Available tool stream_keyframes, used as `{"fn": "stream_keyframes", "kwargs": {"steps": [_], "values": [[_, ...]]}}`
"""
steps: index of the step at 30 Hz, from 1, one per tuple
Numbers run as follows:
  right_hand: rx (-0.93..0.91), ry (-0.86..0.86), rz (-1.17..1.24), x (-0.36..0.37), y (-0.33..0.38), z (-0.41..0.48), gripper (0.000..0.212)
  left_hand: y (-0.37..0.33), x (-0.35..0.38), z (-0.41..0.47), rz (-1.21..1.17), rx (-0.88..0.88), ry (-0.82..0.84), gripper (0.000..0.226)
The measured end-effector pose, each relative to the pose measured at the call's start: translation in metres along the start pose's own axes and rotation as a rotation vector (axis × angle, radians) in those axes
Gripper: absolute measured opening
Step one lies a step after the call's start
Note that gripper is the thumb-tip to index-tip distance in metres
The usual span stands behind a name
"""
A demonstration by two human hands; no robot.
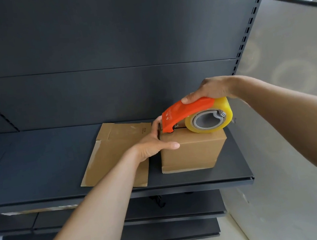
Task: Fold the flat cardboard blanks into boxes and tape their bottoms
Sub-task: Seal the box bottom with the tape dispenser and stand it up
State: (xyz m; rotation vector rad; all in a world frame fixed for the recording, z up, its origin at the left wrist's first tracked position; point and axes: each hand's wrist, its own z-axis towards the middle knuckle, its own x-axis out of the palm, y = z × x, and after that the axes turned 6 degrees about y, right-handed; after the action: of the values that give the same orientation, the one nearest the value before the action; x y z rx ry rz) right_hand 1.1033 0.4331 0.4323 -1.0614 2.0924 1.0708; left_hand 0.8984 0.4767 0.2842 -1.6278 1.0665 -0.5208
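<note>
Fingers (156, 124) of my left hand (151, 144) hook over the box (191, 152) at its top left corner, thumb flat on the near face, gripping it. My right hand (209, 89) is clenched round the orange tape dispenser (183, 113); its nose and clear roll (209, 121) sit on the closed box top. The box stands on the dark shelf (37, 170). A flat cardboard blank (114, 147) lies just left, under my left forearm.
</note>
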Motion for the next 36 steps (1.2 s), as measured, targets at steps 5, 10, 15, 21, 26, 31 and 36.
{"fn": "stream_keyframes", "kwargs": {"steps": [5,10,15,21,26,31,36], "values": [[-0.060,0.082,0.050,-0.003,-0.006,-0.007,0.046,-0.006,0.000,-0.002,0.000,-0.036,0.005,0.105],[-0.036,0.056,-0.010,-0.017,-0.026,-0.021,0.074,-0.012,-0.001,-0.001,-0.007,-0.097,-0.020,0.109],[0.017,0.019,0.026,-0.048,-0.077,-0.046,0.111,-0.015,-0.003,-0.001,-0.021,-0.133,-0.014,0.105],[0.084,0.026,0.115,-0.067,-0.133,-0.078,0.111,-0.025,-0.001,0.002,0.003,-0.172,-0.004,0.102],[0.118,0.017,0.120,-0.073,-0.152,-0.088,0.115,-0.025,-0.002,0.000,0.016,-0.200,-0.005,0.102],[0.220,-0.041,0.053,-0.080,-0.170,-0.093,0.108,-0.031,-0.001,0.003,0.023,-0.204,-0.011,0.099],[0.297,-0.081,-0.079,-0.057,-0.172,-0.067,0.054,-0.028,-0.003,0.003,0.021,-0.218,0.005,0.101]]}}
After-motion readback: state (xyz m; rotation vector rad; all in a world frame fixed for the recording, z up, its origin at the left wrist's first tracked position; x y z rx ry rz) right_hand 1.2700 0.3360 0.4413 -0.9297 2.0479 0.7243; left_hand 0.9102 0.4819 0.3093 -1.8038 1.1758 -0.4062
